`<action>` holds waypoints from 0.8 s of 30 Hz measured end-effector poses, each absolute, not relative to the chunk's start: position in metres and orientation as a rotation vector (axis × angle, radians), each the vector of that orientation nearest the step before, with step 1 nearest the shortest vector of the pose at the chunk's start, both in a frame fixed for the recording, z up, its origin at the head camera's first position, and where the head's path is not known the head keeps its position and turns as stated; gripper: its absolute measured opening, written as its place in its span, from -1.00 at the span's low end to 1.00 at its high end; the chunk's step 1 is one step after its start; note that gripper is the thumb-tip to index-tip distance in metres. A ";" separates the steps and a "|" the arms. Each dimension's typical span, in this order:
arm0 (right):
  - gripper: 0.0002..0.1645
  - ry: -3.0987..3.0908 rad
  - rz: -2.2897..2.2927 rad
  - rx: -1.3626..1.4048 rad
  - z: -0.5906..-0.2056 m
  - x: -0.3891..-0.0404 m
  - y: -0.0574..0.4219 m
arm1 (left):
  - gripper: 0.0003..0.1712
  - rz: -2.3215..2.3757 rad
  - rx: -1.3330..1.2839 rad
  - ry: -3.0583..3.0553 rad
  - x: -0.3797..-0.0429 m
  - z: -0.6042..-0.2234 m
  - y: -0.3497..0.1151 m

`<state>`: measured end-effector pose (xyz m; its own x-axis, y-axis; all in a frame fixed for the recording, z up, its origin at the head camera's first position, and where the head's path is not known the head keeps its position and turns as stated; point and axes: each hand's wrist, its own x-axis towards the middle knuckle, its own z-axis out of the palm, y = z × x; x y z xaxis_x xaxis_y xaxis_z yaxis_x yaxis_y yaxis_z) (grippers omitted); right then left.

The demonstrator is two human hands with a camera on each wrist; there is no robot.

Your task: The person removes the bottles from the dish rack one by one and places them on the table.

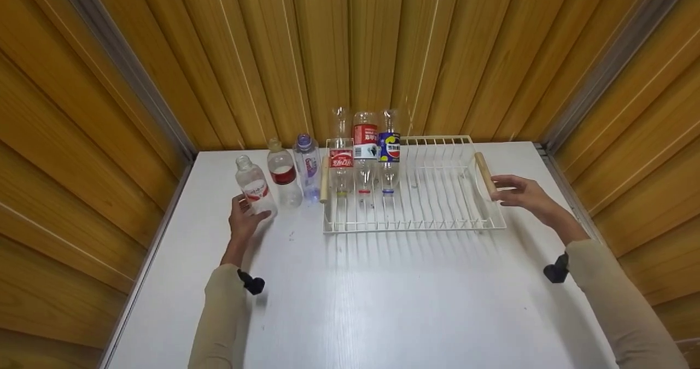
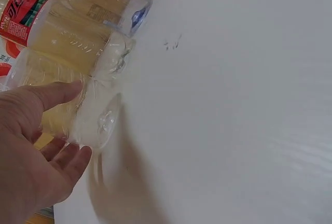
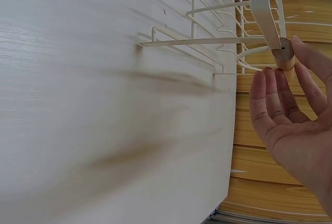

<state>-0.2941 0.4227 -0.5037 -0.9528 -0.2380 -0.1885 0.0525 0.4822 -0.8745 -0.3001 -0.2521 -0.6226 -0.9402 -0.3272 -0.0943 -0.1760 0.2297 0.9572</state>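
My left hand (image 1: 247,222) is around the lower part of a clear plastic bottle (image 1: 256,189) with a white and red label. The thumb lies on one side of it and the fingers on the other, as the left wrist view also shows. At the right end of a white wire dish rack (image 1: 432,228), my right hand (image 1: 522,197) holds the wooden handle (image 1: 484,173) between thumb and fingertips. Upside down in the rack's left part are a red-labelled cola bottle (image 1: 341,161), a red-and-white-labelled bottle (image 1: 365,145) and a blue-labelled Pepsi bottle (image 1: 389,147).
Right of the left hand's bottle stand a dark-red-labelled bottle (image 1: 284,176) and a purple-tinted bottle (image 1: 308,167), beside the rack's left wooden handle (image 1: 324,180). The white table (image 1: 394,303) meets yellow wood-look panels (image 1: 377,41) at the back and sides.
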 end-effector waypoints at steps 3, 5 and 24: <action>-0.17 2.451 -1.448 -0.157 -0.505 -0.294 0.423 | -0.07 -1.780 0.503 -2.371 -0.305 -0.623 -0.252; -0.17 2.452 -1.447 -0.152 -0.505 -0.294 0.423 | -0.06 -1.762 0.524 -2.383 -0.308 -0.623 -0.252; -0.18 2.469 -1.445 -0.173 -0.507 -0.291 0.423 | -0.01 -1.964 0.579 -2.368 -0.310 -0.616 -0.261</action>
<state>-0.2912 0.4227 -0.5067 -0.9550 -0.2396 -0.1746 0.0350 0.4939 -0.8688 -0.3100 -0.2605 -0.6164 -0.9316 -0.2863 -0.2239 -0.2729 0.1444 0.9511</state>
